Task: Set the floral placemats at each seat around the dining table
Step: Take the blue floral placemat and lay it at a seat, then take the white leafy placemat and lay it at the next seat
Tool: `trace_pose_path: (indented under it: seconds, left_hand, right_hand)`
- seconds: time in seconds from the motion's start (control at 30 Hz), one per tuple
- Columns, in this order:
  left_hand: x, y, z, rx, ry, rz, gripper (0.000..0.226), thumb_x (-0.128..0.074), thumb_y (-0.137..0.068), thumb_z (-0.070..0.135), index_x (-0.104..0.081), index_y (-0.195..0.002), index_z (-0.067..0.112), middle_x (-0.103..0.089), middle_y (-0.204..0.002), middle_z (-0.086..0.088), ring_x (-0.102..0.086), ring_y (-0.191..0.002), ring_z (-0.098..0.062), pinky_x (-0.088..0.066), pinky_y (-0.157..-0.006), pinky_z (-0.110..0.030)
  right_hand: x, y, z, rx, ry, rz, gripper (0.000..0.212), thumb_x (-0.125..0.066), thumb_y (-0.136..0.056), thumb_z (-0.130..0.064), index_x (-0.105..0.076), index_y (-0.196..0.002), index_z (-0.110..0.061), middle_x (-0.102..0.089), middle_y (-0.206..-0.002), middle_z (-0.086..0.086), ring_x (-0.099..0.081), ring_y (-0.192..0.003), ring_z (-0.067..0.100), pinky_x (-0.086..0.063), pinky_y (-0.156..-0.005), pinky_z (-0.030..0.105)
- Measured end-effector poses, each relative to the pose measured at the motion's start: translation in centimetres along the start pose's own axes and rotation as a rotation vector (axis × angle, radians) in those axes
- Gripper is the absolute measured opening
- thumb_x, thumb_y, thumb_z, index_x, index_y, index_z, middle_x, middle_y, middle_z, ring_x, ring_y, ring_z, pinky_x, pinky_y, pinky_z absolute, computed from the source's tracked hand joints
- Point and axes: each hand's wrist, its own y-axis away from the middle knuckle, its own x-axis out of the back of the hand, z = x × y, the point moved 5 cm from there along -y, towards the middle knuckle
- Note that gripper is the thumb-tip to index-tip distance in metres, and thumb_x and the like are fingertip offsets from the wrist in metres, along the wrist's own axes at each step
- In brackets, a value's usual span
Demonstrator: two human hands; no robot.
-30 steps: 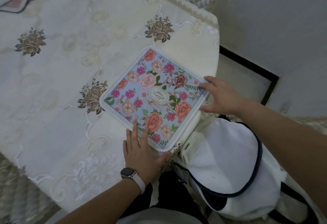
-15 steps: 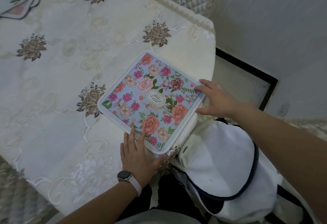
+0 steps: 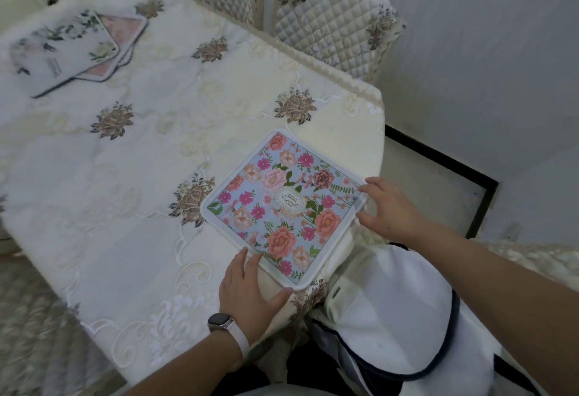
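At the far left of the bench, two more placemats are lying overlapped, well apart from the hands — the pale floral one is sitting on top of a pink one. Nearer, the left hand is resting flat and spread on the embroidered cloth, its fingertips touching the near-left edge of the blue floral placemat and its thumb lying at the mat's near corner; a watch is sitting on that wrist. The placemat is lying flat, turned like a diamond, at the bench's near right corner. The right hand is resting loosely open at the mat's right corner — fingertips touching it, gripping nothing. Quilted chairs are standing beyond the bench.
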Motion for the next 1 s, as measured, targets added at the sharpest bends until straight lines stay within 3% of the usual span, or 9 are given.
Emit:
trace_pose_path:
  seconds: [0.1,0.17,0.33,0.47,0.7,1.0]
  left_hand:
    - [3.5,-0.9,-0.2,-0.066,0.144,-0.012,0.088,-0.058,-0.068,0.070,-0.040,-0.140,0.022,-0.040,-0.145,-0.003,-0.038,-0.133,-0.022,-0.037,-0.107,-0.039]
    - [6.7,-1.7,-0.6,-0.107,0.184,0.034,0.079,-0.057,-0.070,0.067,-0.047,-0.134,0.020,-0.050,-0.135,-0.002,-0.047,-0.124,-0.021,-0.039,-0.102,-0.035]
    - [14.5,-2.7,-3.4,-0.247,0.018,0.141,0.062,-0.048,-0.076,0.063,-0.061,-0.118,0.018,-0.062,-0.121,-0.002,-0.057,-0.111,-0.024,-0.044,-0.093,-0.038]
    - [19.9,-0.9,-8.1,-0.318,-0.142,0.182,0.060,-0.047,-0.077,0.061,-0.065,-0.116,0.019,-0.064,-0.124,-0.003,-0.058,-0.113,-0.027,-0.047,-0.092,-0.043]
    - [28.6,6.8,-21.0,-0.208,-0.218,0.256,0.059,-0.044,-0.077,0.062,-0.064,-0.116,0.022,-0.063,-0.124,-0.001,-0.058,-0.115,-0.026,-0.047,-0.093,-0.047]
    - [36.7,22.5,-41.8,0.147,-0.221,0.390,0.067,-0.036,-0.077,0.068,-0.058,-0.124,0.026,-0.058,-0.131,0.002,-0.052,-0.119,-0.024,-0.043,-0.096,-0.046]
  right_hand:
    - [1.1,0.9,-3.0,0.044,-0.034,0.034,0.055,-0.062,-0.091,-0.038,-0.049,-0.141,-0.018,-0.046,-0.144,0.002,-0.046,-0.130,0.021,-0.037,-0.106,0.034]
    - [1.6,1.5,-5.5,0.074,-0.050,0.041,0.054,-0.059,-0.093,-0.041,-0.049,-0.141,-0.018,-0.049,-0.143,0.001,-0.046,-0.129,0.019,-0.038,-0.106,0.035]
    - [2.3,2.8,-13.7,0.172,-0.060,0.111,0.045,-0.058,-0.093,-0.038,-0.055,-0.134,-0.021,-0.053,-0.138,-0.003,-0.046,-0.128,0.016,-0.037,-0.107,0.034]
    - [1.3,4.4,-22.4,0.299,0.042,0.101,0.050,-0.054,-0.095,-0.042,-0.050,-0.140,-0.022,-0.048,-0.146,-0.001,-0.040,-0.135,0.018,-0.033,-0.109,0.035]
    - [-4.2,8.4,-39.6,0.514,0.132,0.117,0.047,-0.055,-0.093,-0.042,-0.056,-0.135,-0.020,-0.052,-0.140,-0.002,-0.045,-0.131,0.021,-0.034,-0.109,0.033]
    - [-16.2,14.4,-60.7,0.749,0.249,-0.001,0.050,-0.053,-0.092,-0.045,-0.054,-0.136,-0.020,-0.052,-0.140,-0.001,-0.046,-0.128,0.023,-0.038,-0.105,0.035]
